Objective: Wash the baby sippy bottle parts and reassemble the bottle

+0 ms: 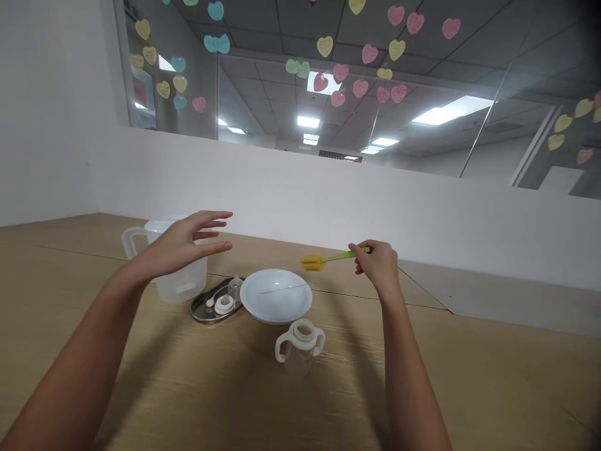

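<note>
My right hand (379,263) is closed round the green handle of a bottle brush (313,262) with a yellow sponge head, held in the air right of a white bowl (276,316). My left hand (192,241) hovers with fingers spread, in front of a translucent plastic pitcher (183,285), and holds nothing. A two-handled baby bottle (300,351) without a lid stands upright in front of the bowl. Left of the bowl, a metal tray (201,316) carries a clear nipple or cap (235,288), a white ring (224,305) and a small white piece with a tube (210,302).
The wooden table (469,376) meets a white wall (300,194) at the back. Above the wall is a window with heart-shaped sticky notes (325,46). A grey surface (493,294) lies along the wall at the right.
</note>
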Tool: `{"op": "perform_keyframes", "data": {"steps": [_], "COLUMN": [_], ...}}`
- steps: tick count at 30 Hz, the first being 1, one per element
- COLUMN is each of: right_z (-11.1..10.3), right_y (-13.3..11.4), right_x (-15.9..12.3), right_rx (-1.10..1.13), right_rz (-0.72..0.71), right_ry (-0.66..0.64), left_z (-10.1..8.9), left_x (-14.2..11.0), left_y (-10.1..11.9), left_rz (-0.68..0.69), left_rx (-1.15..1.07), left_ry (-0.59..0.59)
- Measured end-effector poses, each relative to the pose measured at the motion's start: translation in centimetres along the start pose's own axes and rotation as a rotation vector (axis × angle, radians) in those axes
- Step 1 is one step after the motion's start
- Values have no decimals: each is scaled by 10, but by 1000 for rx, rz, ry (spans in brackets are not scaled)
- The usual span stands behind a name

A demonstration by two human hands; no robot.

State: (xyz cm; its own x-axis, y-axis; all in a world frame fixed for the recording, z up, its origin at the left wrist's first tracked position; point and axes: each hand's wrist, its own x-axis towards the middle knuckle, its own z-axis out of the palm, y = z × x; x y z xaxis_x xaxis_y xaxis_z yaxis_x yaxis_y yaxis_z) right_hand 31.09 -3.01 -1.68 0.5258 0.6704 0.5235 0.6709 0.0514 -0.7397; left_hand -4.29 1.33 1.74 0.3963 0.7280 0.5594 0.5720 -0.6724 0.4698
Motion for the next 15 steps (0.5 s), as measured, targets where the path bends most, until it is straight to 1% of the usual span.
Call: {"op": "perform_keyframes", "data": {"steps": [2, 3, 6, 7, 9, 10, 12, 15], "right_z": [7, 10, 24, 29, 39, 44, 51, 55], "right_y": [9, 14, 28, 32, 40, 43, 48, 53], "right_x": [5, 7, 13, 14, 16, 16, 16, 14], "right_rx": [-82, -129, -253, -285, -345, -373, -414, -456], "right_rz": [2, 4, 15, 23, 41, 53, 83, 153], "right_ry": [-18, -29, -74, -90, -140, -183, -313, -560], "left_z": [7, 12, 29, 34, 42, 44, 45, 42], "left_x": [4, 7, 16, 18, 21, 22, 22, 21], "left_y": [-11, -18, -41, -48, -58, -61, -65, -68], "left_rz": [-8, -2, 10, -4, -74, -109, -152, -150], "left_rx": [163, 249, 421, 450, 493, 510, 528, 521], "left_ry": [-9, -39, -212, -279, -393, -436, -485, -492]}}
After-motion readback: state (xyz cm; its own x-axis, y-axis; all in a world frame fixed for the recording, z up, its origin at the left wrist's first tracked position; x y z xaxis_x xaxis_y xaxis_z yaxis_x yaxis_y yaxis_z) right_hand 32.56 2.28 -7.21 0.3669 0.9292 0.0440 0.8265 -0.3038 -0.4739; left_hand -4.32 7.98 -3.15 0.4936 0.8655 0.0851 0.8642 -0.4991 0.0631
